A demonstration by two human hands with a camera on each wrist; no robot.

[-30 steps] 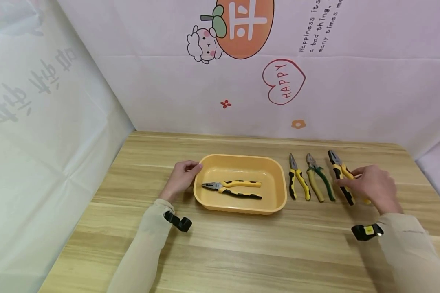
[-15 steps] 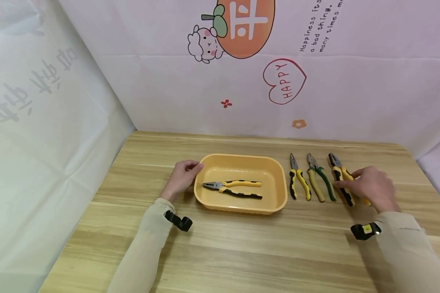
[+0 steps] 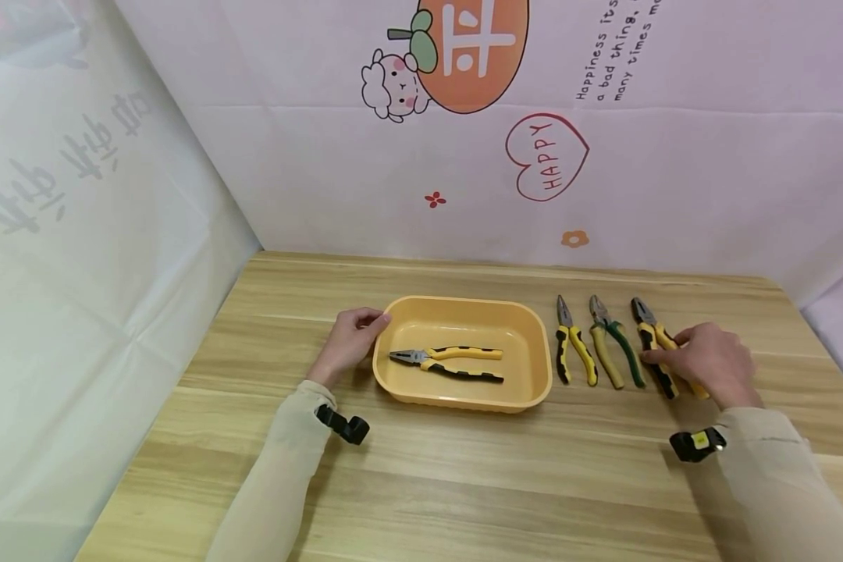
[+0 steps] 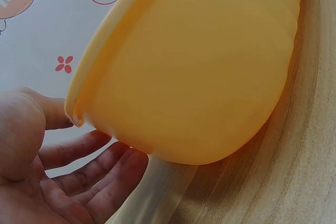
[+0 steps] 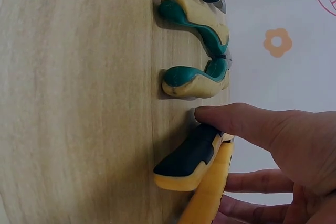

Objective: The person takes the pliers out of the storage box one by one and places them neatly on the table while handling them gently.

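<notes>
At the tray (image 3: 457, 400), which holds one pair of pliers (image 3: 427, 364), the left hand (image 3: 351, 339) pinches the rim, and the right hand (image 3: 713, 363) grips the rightmost pliers (image 3: 648, 336) by their handles on the bench (image 3: 464, 484). The step seems to be taking up or setting straight those pliers, so the next move calls for a steady pinch, clear of the green-handled pair (image 3: 599, 351). Beyond hangs printed cloth (image 3: 323, 179).

Left forearm (image 3: 270, 476) and right forearm (image 3: 780, 484), both in pale sleeves, extend forward with the hands well apart. Left hand (image 3: 346, 343): thumb (image 4: 56, 114) opposed to gently bent fingers (image 4: 118, 182), pinching. Right hand (image 3: 718, 361): back uppermost, thumb (image 5: 241, 120) extended inward, fingers (image 5: 262, 181) opposing it in a grip.
</notes>
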